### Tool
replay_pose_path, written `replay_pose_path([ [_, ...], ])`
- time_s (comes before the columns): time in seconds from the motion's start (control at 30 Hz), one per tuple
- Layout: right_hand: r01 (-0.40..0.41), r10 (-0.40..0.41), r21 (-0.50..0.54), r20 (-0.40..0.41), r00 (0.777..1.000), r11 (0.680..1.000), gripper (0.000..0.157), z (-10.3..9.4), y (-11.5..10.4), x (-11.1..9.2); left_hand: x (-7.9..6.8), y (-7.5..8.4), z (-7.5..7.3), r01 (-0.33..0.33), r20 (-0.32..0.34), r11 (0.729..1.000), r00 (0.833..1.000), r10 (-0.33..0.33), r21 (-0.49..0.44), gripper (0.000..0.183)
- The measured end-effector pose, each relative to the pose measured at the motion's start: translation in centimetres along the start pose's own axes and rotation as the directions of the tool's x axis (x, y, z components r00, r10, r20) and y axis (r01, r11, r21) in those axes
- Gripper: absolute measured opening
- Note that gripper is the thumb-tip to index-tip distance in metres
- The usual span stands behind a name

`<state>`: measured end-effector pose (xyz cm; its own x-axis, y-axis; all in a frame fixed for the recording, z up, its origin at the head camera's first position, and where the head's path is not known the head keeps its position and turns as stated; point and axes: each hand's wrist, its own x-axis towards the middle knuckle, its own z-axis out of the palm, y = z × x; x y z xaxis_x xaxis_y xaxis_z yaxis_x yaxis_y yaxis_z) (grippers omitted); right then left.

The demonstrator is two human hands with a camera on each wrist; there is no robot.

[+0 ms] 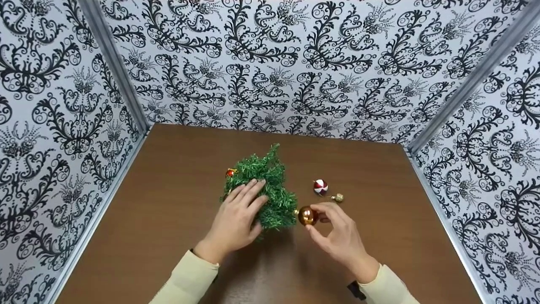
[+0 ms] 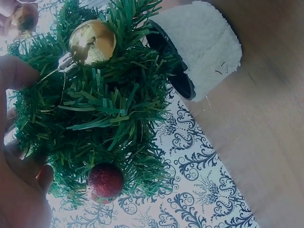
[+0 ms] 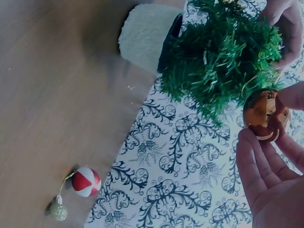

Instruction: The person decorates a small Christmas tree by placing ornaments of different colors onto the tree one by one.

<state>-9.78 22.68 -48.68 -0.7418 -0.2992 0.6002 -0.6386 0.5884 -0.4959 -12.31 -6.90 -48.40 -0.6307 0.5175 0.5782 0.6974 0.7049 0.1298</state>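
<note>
A small green artificial Christmas tree [image 1: 278, 202] stands in a white, rough-textured pot [image 3: 142, 40]. My left hand [image 1: 236, 217] rests on its branches, fingers stretched over the foliage. To the right of the tree, my right hand [image 1: 341, 236] pinches a shiny copper-gold bauble [image 1: 308, 215] between thumb and fingers. The bauble's cap end points at the branches; whether its loop touches them I cannot tell. In the left wrist view, a shiny gold bauble [image 2: 92, 42] and a red glitter bauble [image 2: 105, 181] hang on the tree.
Right of the tree, a red-and-white bauble [image 1: 320, 187] and a small gold glitter bauble [image 1: 338, 197] lie on the brown table [image 1: 177, 169]. Patterned walls [image 1: 261, 63] enclose the table at the back and both sides.
</note>
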Motion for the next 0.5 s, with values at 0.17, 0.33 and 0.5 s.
replay_pose_path([
  [0.17, 0.039, -0.039, 0.036, 0.0, 0.999, 0.999, 0.048, 0.2, -0.6, 0.0, 0.0, 0.0, 0.0, 0.004, -0.002, 1.0, 1.0, -0.004, -0.002, 0.054],
  [0.33, 0.081, -0.082, 0.074, 0.002, 0.997, 0.994, 0.049, 0.6, -1.0, 0.1, 0.1, 0.1, -0.1, -0.002, -0.012, 1.0, 1.0, 0.002, -0.007, 0.054],
  [0.5, 0.102, -0.103, 0.098, -0.002, 0.995, 0.99, 0.053, 1.0, -1.4, 0.2, 0.1, 0.1, -0.2, -0.003, -0.021, 1.0, 1.0, 0.003, 0.002, 0.053],
])
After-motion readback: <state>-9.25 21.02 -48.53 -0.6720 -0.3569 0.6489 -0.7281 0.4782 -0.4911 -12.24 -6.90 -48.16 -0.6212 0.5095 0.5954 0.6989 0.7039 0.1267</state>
